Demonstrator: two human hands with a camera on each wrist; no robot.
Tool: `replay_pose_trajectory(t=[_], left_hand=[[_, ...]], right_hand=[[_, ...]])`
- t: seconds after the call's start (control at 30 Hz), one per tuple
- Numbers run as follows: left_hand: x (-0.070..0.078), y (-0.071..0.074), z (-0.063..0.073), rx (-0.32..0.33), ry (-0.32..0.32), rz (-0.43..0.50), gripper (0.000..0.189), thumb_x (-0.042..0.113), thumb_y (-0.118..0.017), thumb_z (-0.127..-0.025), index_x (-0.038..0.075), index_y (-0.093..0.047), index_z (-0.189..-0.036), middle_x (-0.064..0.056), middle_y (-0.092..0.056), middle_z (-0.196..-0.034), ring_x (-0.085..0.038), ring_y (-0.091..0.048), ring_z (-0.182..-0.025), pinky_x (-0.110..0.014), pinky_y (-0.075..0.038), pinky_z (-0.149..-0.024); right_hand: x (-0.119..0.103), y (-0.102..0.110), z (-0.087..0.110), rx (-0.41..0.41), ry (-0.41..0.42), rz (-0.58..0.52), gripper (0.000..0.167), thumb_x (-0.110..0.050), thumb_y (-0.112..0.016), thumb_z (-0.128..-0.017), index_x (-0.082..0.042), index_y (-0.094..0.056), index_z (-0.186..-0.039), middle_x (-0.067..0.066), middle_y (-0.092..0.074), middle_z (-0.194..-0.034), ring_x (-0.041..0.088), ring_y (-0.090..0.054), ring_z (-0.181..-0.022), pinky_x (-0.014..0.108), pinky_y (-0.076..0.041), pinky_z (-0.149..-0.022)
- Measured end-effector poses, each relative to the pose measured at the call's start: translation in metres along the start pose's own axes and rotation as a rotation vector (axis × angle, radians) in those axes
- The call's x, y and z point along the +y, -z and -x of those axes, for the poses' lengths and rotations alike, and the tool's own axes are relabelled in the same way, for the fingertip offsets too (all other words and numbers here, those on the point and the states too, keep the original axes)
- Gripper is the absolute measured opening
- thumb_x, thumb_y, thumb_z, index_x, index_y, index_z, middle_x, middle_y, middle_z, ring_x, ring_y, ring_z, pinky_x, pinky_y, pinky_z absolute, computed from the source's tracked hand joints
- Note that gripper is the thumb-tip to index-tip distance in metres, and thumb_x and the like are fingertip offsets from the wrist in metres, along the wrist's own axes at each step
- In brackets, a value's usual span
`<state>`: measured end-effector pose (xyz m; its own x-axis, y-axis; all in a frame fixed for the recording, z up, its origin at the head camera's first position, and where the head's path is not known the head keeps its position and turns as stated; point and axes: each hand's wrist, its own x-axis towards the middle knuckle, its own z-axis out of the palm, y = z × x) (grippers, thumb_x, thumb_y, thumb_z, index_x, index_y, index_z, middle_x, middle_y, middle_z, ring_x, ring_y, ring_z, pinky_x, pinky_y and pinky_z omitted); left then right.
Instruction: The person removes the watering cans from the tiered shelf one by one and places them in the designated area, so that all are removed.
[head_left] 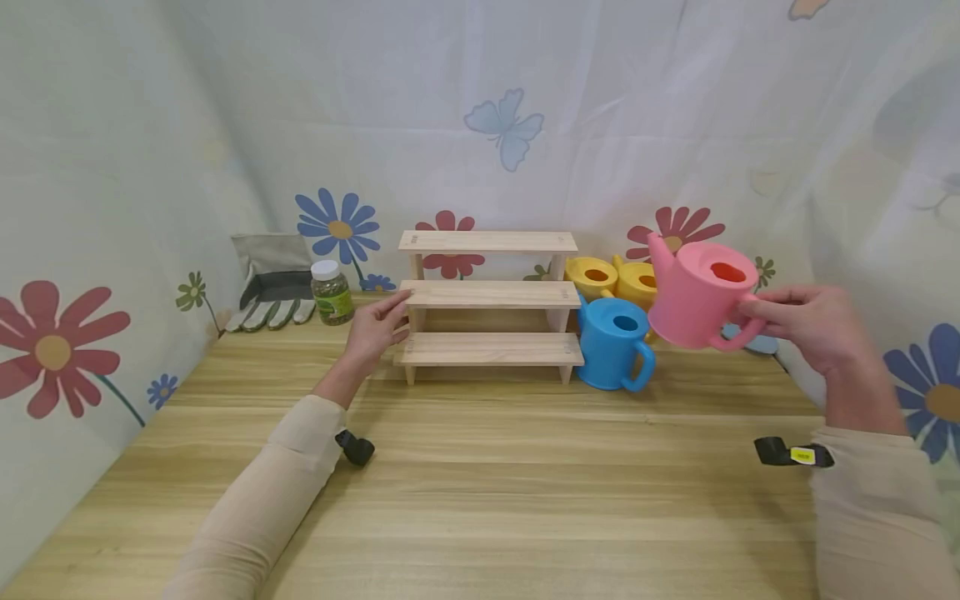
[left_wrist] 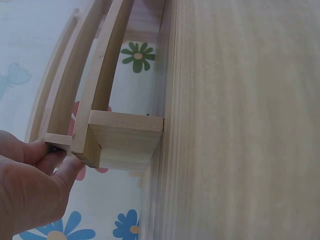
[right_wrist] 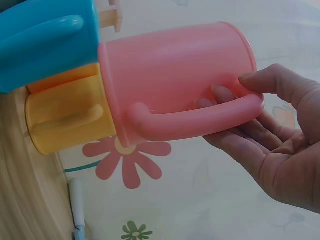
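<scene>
My right hand [head_left: 813,325] grips the handle of a pink watering can [head_left: 693,300], holding it in the air right of a three-tier wooden stand [head_left: 491,293]. In the right wrist view the fingers curl round the upper part of that handle, thumb on top. My left hand [head_left: 372,333] is at the stand's left end by the middle tier; in the left wrist view its thumb and fingers pinch the wood there. A blue watering can [head_left: 609,346] stands against the stand's right side, with two yellow watering cans [head_left: 592,273] behind it, partly hidden.
Left of the stand are a clear jar [head_left: 332,296] with a white lid and a pair of grey and white gloves [head_left: 273,287]. A pale blue object [head_left: 761,343] lies at the right, mostly hidden behind the pink can and hand. A flowered cloth [head_left: 420,108] hangs behind.
</scene>
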<state>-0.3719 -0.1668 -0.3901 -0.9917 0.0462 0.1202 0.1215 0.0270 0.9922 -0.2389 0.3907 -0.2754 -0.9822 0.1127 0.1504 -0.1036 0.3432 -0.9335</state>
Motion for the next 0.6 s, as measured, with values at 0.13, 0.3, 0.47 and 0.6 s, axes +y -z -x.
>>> replay_pose_trajectory(t=[0.13,0.3,0.47,0.6], left_hand=[[-0.001,0.000,0.001,0.001,-0.004,0.003,0.041,0.018,-0.052,-0.106,0.011,-0.052,-0.147,-0.010,-0.041,-0.156,-0.037,-0.047,-0.133,-0.045,-0.049,-0.103],[0.000,0.000,0.002,0.000,-0.008,0.006,0.042,0.018,-0.052,-0.106,0.011,-0.052,-0.147,-0.009,-0.040,-0.156,-0.038,-0.047,-0.133,-0.047,-0.049,-0.103],[0.000,0.000,0.002,-0.004,-0.007,0.004,0.041,0.018,-0.052,-0.106,0.012,-0.052,-0.147,-0.009,-0.040,-0.156,-0.036,-0.047,-0.134,-0.048,-0.048,-0.104],[0.000,0.000,0.002,-0.003,-0.011,0.003,0.042,0.019,-0.052,-0.106,0.011,-0.052,-0.147,-0.010,-0.040,-0.156,-0.036,-0.047,-0.134,-0.048,-0.047,-0.104]], right_hand=[[0.002,0.006,-0.001,-0.055,-0.008,0.033,0.008,-0.018,-0.075,-0.092,-0.018,-0.080,-0.086,-0.005,-0.075,-0.078,0.006,-0.071,-0.077,0.017,-0.058,-0.069],[0.008,0.006,-0.005,-0.130,-0.031,0.207,0.024,-0.026,-0.073,-0.095,-0.003,-0.079,-0.094,-0.002,-0.076,-0.083,0.005,-0.069,-0.083,0.021,-0.059,-0.071],[0.016,0.005,-0.011,-0.232,-0.035,0.258,0.034,-0.023,-0.068,-0.098,0.011,-0.072,-0.095,0.004,-0.077,-0.089,0.007,-0.068,-0.087,0.026,-0.060,-0.075],[0.025,0.006,-0.015,-0.279,-0.059,0.268,0.034,-0.021,-0.068,-0.098,0.012,-0.071,-0.097,0.006,-0.077,-0.092,0.009,-0.068,-0.089,0.027,-0.059,-0.077]])
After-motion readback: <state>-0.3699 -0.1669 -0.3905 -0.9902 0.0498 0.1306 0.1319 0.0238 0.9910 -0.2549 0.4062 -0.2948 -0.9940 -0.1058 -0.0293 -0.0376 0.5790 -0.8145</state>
